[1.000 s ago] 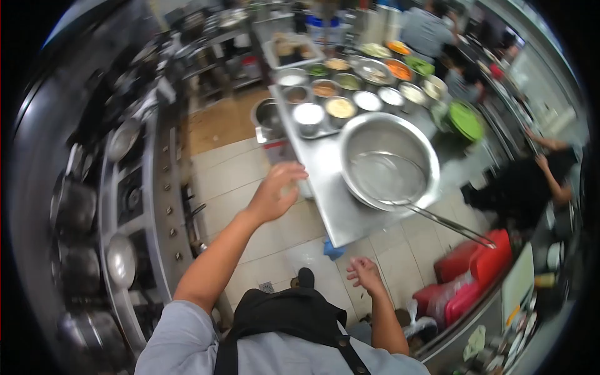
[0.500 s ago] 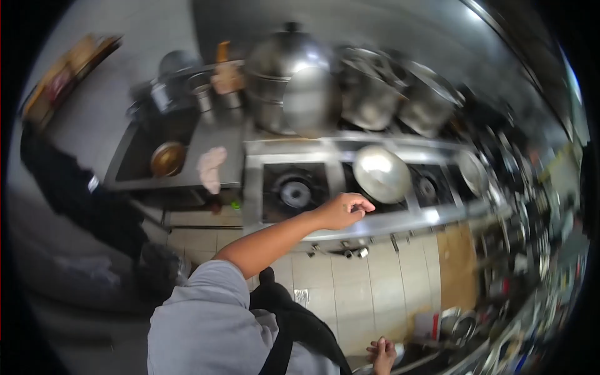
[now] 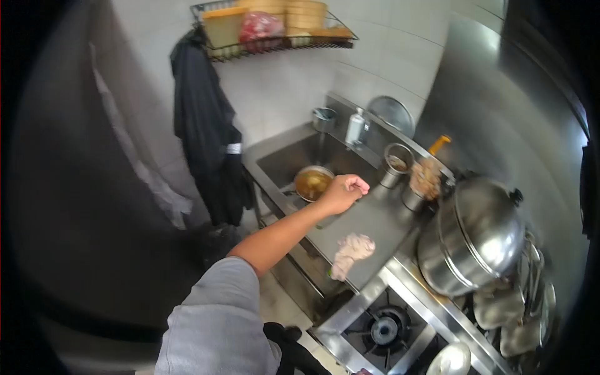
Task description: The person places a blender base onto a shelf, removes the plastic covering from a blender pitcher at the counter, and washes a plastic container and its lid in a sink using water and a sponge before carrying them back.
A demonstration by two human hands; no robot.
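Observation:
My left hand (image 3: 340,195) reaches over the steel counter, its fingers curled in and no object visible in them. In my view it overlaps the right edge of a round metal pan (image 3: 312,182) holding brownish liquid in the sink (image 3: 269,164); whether it touches the pan I cannot tell. A crumpled pale cloth (image 3: 353,253) lies on the counter nearer to me. At the bottom edge is a tiny sliver that may be my right hand (image 3: 362,372), too little to read its fingers.
A gas burner (image 3: 384,330) and a shiny wok (image 3: 450,360) are at lower right. Behind them stands a big domed steamer pot (image 3: 472,234). Metal canisters (image 3: 394,169) and a white bottle (image 3: 355,127) line the counter's back. A wire shelf (image 3: 284,42) and dark garment (image 3: 203,125) hang on the wall.
My view has swung left from the stove to the sink and counter. My left hand has gone from beside the wok to over the counter. My right hand has almost left the view.

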